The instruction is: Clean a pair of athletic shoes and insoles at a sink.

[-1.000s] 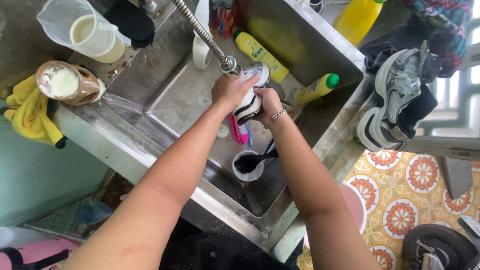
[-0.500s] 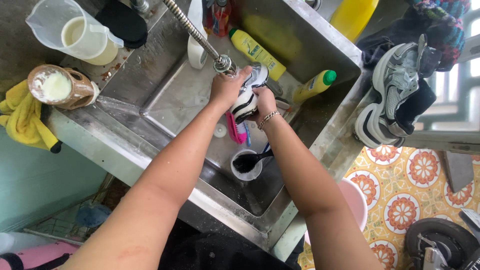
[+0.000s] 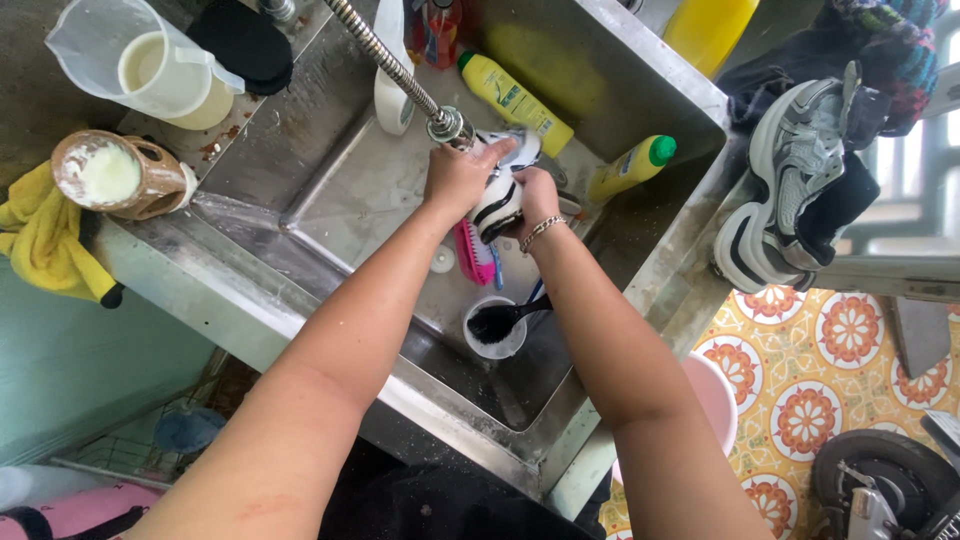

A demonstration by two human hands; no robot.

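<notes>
White-and-black sneaker [image 3: 500,195]: gripped by left hand [image 3: 458,175] and right hand [image 3: 535,198] beneath the hose nozzle [image 3: 447,125], over the steel sink [image 3: 330,200], for wetting.

White-and-black sneaker [image 3: 500,195]; pink scrub brush [image 3: 473,255]; yellow bottles [image 3: 515,100], green caps; orange floral floor tiles [image 3: 840,375]; yellow cloth [image 3: 45,245].

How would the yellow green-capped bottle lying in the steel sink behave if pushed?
The yellow bottle with the green cap lies on its side, so it would probably roll. The steel sink looks wet, so it may slide too. Being plastic, it is likely light.
</notes>
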